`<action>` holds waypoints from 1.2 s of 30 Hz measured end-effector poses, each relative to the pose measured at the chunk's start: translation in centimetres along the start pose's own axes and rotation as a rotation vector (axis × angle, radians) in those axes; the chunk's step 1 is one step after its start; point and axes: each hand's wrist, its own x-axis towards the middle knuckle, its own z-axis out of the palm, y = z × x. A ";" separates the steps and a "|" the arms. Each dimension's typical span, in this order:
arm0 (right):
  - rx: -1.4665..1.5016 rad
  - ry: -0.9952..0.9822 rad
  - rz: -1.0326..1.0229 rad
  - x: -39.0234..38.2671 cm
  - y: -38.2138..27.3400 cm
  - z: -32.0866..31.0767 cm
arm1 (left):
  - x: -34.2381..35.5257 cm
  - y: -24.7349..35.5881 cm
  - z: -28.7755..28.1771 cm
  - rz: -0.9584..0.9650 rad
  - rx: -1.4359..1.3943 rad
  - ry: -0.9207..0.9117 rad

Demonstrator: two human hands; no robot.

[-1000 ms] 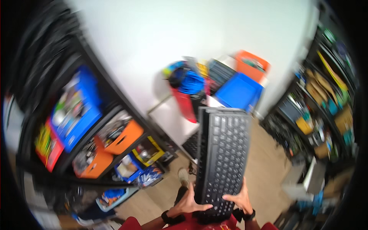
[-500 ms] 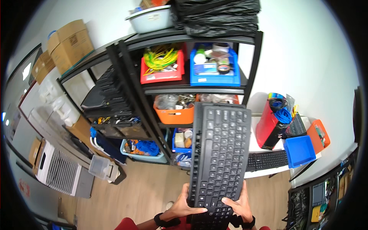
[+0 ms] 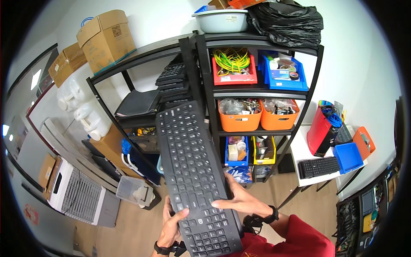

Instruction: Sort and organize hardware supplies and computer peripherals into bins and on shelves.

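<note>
My left hand (image 3: pixel 170 227) grips the lower left edge of a long black keyboard (image 3: pixel 190 158), thumb across the keys. My right hand (image 3: pixel 239 199) grips its right edge, thumb also on the keys. A further dark edge shows along the right side; whether it is a second keyboard beneath cannot be made out. The keyboard's far end is in front of a shelf holding a stack of black keyboards (image 3: pixel 171 77) and a flat dark case (image 3: pixel 137 103). Another keyboard (image 3: pixel 319 166) lies on the white table at the right, beside a blue tray (image 3: pixel 348 159).
A second rack holds red (image 3: pixel 234 78), blue (image 3: pixel 284 83) and orange bins (image 3: pixel 238 122); a basin (image 3: pixel 218 25) and black bag (image 3: pixel 287 28) sit on top. Cardboard boxes (image 3: pixel 102 43), white jugs (image 3: pixel 92 120) and an air cooler (image 3: pixel 77 192) are left. The white table (image 3: pixel 299 143) is right.
My view has swung left toward the racks. The held keyboard has moved left in the picture and now tilts with its far end to the left, toward the keyboard stack.
</note>
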 end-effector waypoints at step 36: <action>-0.278 0.046 -0.271 42.3 -4.7 2.9 | 47.0 25.1 -14.5 -0.064 -0.198 -0.204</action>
